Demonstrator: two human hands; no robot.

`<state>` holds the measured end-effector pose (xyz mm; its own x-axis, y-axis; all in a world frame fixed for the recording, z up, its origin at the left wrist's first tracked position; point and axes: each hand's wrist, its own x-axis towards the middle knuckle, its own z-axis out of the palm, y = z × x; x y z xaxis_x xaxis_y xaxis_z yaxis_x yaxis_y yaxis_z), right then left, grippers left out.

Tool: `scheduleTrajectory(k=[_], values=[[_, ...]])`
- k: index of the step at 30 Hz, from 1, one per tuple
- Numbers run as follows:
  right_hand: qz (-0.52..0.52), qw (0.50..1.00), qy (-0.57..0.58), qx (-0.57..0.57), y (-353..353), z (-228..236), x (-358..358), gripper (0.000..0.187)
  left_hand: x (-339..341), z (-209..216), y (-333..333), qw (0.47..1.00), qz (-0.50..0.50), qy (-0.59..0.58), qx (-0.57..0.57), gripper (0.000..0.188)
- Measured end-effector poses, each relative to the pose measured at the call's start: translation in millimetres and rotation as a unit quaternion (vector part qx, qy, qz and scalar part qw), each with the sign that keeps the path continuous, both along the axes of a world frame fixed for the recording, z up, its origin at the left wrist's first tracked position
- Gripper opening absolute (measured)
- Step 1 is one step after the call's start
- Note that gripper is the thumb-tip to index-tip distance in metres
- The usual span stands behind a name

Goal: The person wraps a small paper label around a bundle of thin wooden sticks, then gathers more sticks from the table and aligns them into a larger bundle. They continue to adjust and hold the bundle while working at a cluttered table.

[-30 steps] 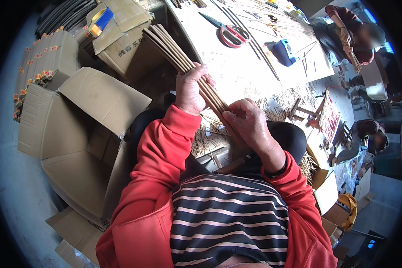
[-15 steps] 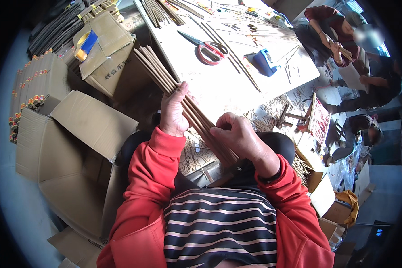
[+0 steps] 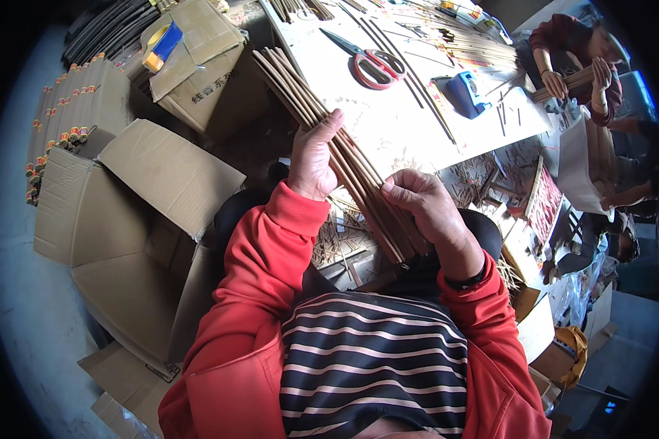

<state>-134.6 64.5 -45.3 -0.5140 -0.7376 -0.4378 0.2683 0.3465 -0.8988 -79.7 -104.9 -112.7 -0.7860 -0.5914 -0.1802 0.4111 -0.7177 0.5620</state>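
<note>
A slanting bundle of long, thin brown sticks (image 3: 355, 164) lies across my lap, its upper end pointing toward the box at the upper left. My left hand (image 3: 315, 157) is wrapped round the bundle at its upper middle, thumb over the top. At the bundle's right edge, lower down, my right hand (image 3: 425, 201) is closed, with thumb and fingertips pinching at the sticks. How many sticks it grips is hidden. Red-handled scissors (image 3: 377, 68) and a blue tape dispenser (image 3: 467, 95) lie on the white table (image 3: 410, 146) ahead of me.
An open cardboard box (image 3: 117, 219) stands at my left; behind it are stacked stick bundles (image 3: 62, 110) and a closed carton (image 3: 205, 80) bearing a tape roll (image 3: 162, 45). Loose sticks (image 3: 483, 47) lie on the table. Co-workers (image 3: 575, 58) are at the right, near a small stool (image 3: 538, 201).
The whole view has shifted, so the table and boxes sit further right. My left hand keeps its hold on the bundle. My right thumb and fingertips have moved slightly along the bundle's edge.
</note>
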Motion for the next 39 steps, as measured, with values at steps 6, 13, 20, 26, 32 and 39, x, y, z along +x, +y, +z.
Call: scheduleTrajectory(k=[6, 13, 20, 26, 32, 39], values=[[-0.051, 0.987, 0.152, -0.010, 1, -7, 7, 0.014, -1, 1, 0, 0.999, 0.016, -0.034, 0.008, 0.018], [0.066, 0.960, 0.266, 0.061, 1, 2, 2, 0.021, 2, 5, 0, 1.000, -0.012, 0.001, 0.011, 0.019], [0.013, 0.975, 0.214, 0.053, -3, -5, 12, 0.018, 4, 2, 0, 1.000, -0.002, 0.017, 0.009, 0.021], [0.006, 0.948, 0.313, 0.057, -5, -5, 22, 0.020, 9, 3, 1, 1.000, 0.018, 0.005, -0.017, 0.018], [0.022, 0.946, 0.323, 0.035, -11, -6, 24, 0.023, 15, -6, -10, 0.999, 0.008, -0.015, -0.037, 0.022], [-0.026, 0.934, 0.357, 0.009, 3, -1, 13, 0.023, 3, 5, -6, 1.000, -0.021, -0.002, 0.010, 0.023]])
